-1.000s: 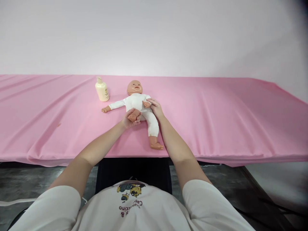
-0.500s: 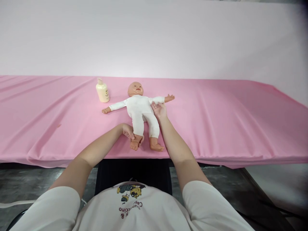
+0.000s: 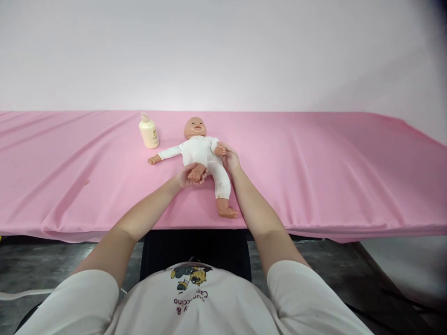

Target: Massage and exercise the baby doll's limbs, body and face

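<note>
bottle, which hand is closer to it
Left. The left hand, at the doll's foot, is right of the bottle; the right hand, at the doll's hand, is farther right.

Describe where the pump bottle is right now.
In the head view, the pump bottle stands left of centre on the pink cloth, near its far edge, left of the doll's head.

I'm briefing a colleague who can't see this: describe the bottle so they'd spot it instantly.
Find the pink cloth, then the doll on it. In the picture, the bottle stands left of the doll's head. Pale cream with a pump, it is untouched, unlike the doll, which the left hand holds.
</note>
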